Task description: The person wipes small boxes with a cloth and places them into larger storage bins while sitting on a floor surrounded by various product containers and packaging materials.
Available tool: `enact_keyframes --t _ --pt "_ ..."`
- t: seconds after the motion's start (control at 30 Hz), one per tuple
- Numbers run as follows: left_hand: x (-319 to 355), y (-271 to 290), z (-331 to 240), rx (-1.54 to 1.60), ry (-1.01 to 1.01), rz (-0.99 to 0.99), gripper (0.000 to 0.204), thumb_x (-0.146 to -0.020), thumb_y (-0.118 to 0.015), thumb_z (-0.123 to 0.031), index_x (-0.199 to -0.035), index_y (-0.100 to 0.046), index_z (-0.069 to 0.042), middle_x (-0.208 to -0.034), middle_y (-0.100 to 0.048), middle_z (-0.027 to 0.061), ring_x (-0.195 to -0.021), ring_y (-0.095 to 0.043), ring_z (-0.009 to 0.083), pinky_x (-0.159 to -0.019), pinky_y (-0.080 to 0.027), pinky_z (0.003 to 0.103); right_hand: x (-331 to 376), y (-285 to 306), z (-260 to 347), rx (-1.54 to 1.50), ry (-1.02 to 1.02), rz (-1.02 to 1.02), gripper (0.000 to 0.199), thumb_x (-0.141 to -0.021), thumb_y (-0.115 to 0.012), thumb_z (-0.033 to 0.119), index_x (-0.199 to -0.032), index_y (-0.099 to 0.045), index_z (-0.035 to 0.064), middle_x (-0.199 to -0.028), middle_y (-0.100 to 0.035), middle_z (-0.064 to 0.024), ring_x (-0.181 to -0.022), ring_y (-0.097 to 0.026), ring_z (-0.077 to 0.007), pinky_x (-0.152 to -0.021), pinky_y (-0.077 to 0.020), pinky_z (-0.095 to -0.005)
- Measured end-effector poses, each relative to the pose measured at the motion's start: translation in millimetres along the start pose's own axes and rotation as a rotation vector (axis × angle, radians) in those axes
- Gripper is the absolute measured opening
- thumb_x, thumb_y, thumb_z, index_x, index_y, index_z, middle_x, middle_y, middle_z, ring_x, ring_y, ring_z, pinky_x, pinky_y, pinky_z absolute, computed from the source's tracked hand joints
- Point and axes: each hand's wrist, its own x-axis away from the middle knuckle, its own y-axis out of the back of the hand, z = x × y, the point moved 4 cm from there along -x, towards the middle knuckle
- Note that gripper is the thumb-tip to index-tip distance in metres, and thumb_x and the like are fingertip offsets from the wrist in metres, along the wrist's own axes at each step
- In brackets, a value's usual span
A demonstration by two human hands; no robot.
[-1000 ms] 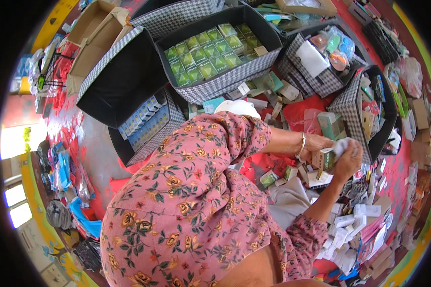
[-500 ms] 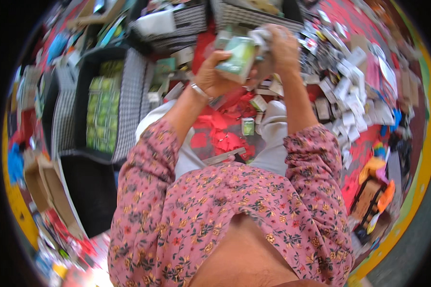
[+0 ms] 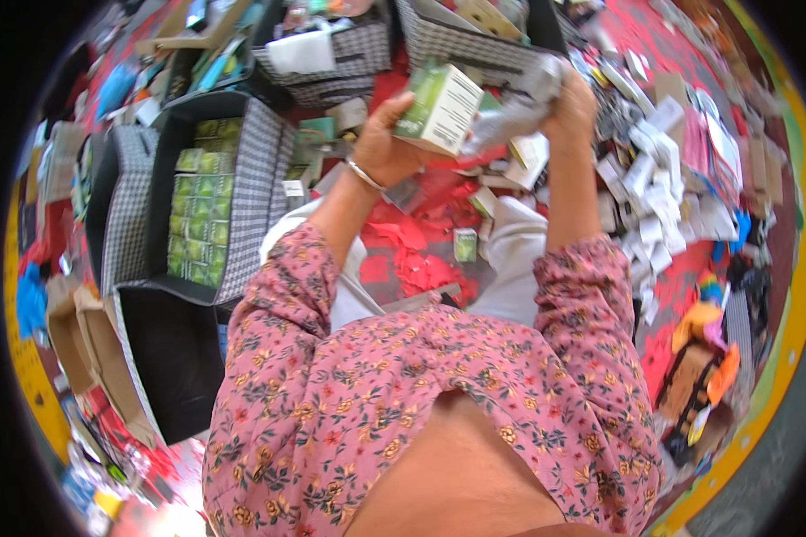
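A green and white carton (image 3: 441,109) sits in my left hand (image 3: 387,143), tilted so that a printed white side faces up. My fingers wrap around its left side and base. To the right, my right hand (image 3: 570,112) is closed on a crumpled sheet of greyish see-through plastic wrap (image 3: 519,109), which stretches toward the carton. On the red floor between my legs stands a small green box (image 3: 465,244). A checked fabric bin (image 3: 258,192) on the left holds rows of small green boxes (image 3: 201,210).
White and grey small boxes (image 3: 658,192) lie heaped on the right. Two more checked bins, a left one (image 3: 349,58) and a right one (image 3: 475,49), stand ahead. An opened black bin (image 3: 170,367) and a cardboard box (image 3: 98,349) are at the lower left. Red scraps (image 3: 412,259) litter the floor.
My right hand has moved right, drawing the plastic wrap away from the carton. In my left hand the carton has turned, showing its printed white side.
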Motion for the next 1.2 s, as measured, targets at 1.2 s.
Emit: enact_keyframes --t 1.2 --pt "6 41 6 -0.386 -0.451 -0.885 0.019 -0.084 -0.053 -0.012 -0.096 -0.042 -0.001 -0.089 -0.054 0.0109 -0.090 -0.057 0.0185 -0.067 -0.054 0.034 107 -106 -34 1.466 0.999 0.568 0.010 -0.074 -0.063 0.016 -0.077 -0.058 0.0072 -0.080 -0.054 -0.0082 -0.080 -0.053 -0.0267 -0.066 -0.0442 -0.0348"
